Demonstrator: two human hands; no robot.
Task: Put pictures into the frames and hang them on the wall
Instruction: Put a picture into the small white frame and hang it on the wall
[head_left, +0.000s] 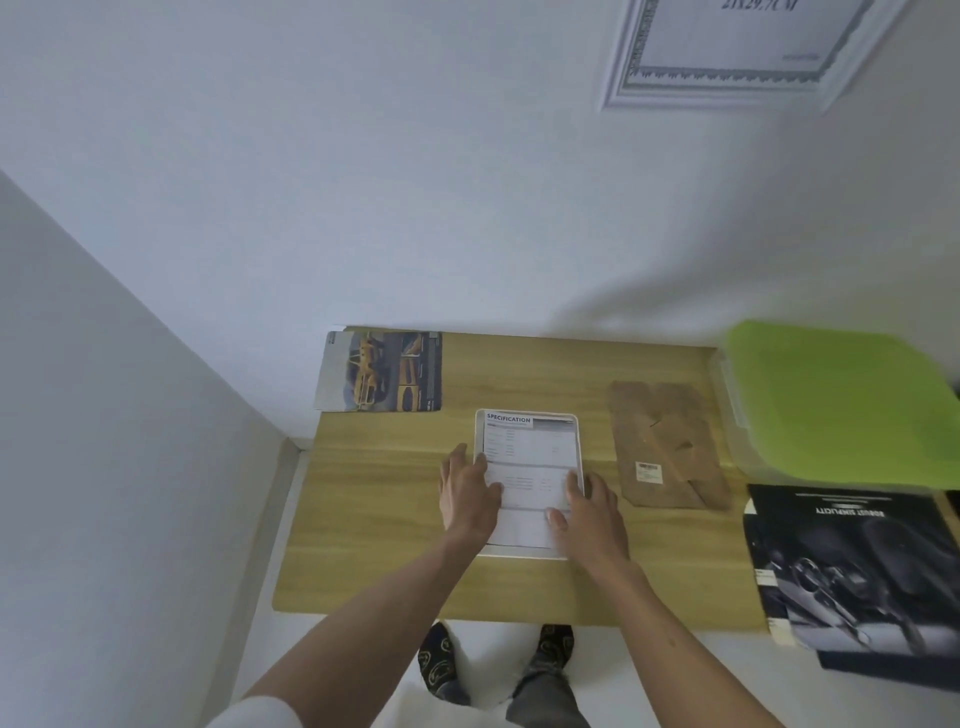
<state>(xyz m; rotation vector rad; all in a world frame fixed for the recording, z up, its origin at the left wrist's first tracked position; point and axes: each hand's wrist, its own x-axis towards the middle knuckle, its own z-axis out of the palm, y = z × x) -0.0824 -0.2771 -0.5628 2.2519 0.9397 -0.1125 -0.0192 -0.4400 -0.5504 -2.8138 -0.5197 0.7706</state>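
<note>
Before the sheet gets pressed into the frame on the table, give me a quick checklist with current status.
1. Frame lies flat on the table: ok.
2. Sheet is over the frame, its top inside the rim: ok.
3. Sheet's bottom edge seated inside the rim: cannot tell, the hands hide part of it.
4. Left hand rests on the sheet's left edge, right hand on its lower right, fingers flat: ok.
5. Cardboard backing lies within view to the right, apart from the frame: ok.
6. Another frame already hangs on the wall: ok.
</note>
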